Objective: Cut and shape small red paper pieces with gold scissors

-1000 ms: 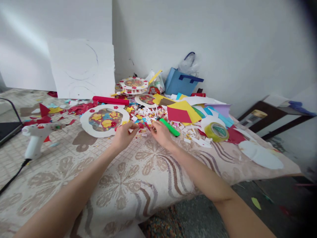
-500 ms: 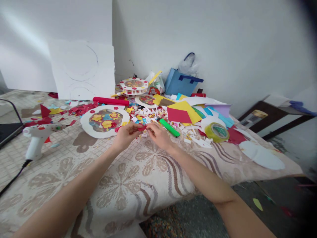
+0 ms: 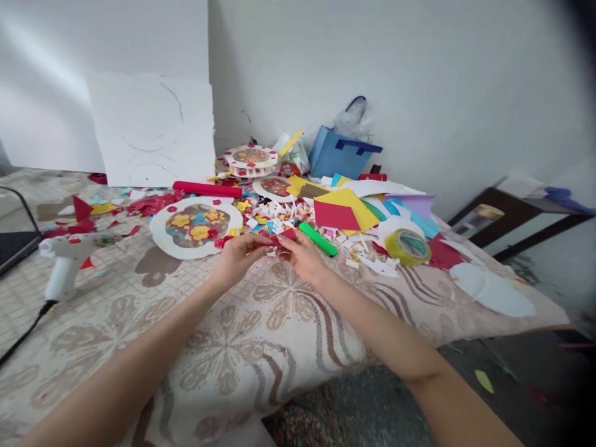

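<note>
Between my two hands a small piece of red paper (image 3: 285,236) is held just above the table, in front of the heap of scraps. My left hand (image 3: 239,256) pinches its left end, and the fingers of my right hand (image 3: 302,253) are closed on its right part. Left of my left hand lies a white scalloped ring (image 3: 159,239) whose clear middle shows yellow, red and blue paper flowers. A red flower (image 3: 220,242) sits at its right edge, close to my left fingers. The green marker-like stick (image 3: 318,239) lies just beyond my right hand.
A white hot glue gun (image 3: 63,270) rests at the left with its cord. Coloured paper sheets (image 3: 344,211), white scraps and a roll of yellow tape (image 3: 407,247) cover the right side. A blue bag (image 3: 342,154) and a decorated round box (image 3: 250,160) stand behind.
The right hand has shifted slightly right and turned, and more of the red paper shows between the hands. My left hand has barely moved.
</note>
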Action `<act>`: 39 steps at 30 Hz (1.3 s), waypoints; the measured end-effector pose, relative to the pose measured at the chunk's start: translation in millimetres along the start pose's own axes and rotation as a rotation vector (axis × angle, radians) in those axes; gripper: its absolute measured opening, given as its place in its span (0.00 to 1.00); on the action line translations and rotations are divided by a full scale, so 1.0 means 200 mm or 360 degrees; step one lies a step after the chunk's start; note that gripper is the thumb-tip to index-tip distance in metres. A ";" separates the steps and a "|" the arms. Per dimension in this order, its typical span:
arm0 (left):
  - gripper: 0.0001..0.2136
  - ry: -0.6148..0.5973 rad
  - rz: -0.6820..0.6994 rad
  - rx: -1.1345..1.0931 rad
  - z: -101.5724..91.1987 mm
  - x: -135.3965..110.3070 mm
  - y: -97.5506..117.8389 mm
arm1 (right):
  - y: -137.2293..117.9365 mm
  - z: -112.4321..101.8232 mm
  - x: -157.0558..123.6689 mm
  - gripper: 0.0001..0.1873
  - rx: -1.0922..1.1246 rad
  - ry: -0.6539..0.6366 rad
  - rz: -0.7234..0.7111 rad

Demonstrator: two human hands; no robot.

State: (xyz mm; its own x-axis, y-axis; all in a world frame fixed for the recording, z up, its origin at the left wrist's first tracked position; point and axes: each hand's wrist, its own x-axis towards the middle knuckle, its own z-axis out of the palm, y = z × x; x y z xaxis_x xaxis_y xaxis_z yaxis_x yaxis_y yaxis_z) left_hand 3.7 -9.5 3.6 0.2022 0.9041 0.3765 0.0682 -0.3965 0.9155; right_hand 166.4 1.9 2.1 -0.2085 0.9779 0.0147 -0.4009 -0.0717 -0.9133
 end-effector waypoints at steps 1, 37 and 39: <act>0.08 -0.0001 -0.0015 -0.0009 0.00 0.00 0.00 | 0.00 0.00 0.00 0.15 -0.0035 -0.0007 -0.0048; 0.10 -0.0366 0.0042 0.0138 -0.01 -0.01 0.03 | -0.02 -0.06 0.04 0.12 -0.0431 -0.0003 -0.0284; 0.10 -0.0259 0.0026 0.0061 -0.02 0.00 0.02 | -0.03 -0.08 0.04 0.10 -0.0557 -0.0087 -0.0294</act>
State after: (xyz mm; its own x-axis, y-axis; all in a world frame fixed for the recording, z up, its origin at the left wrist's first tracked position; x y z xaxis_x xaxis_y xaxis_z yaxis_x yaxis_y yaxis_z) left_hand 0.9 -10.7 7.1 0.3591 0.8609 0.3604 0.0999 -0.4194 0.9023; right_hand 181.2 14.2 1.1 -0.2123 0.9555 0.2048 -0.1098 0.1849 -0.9766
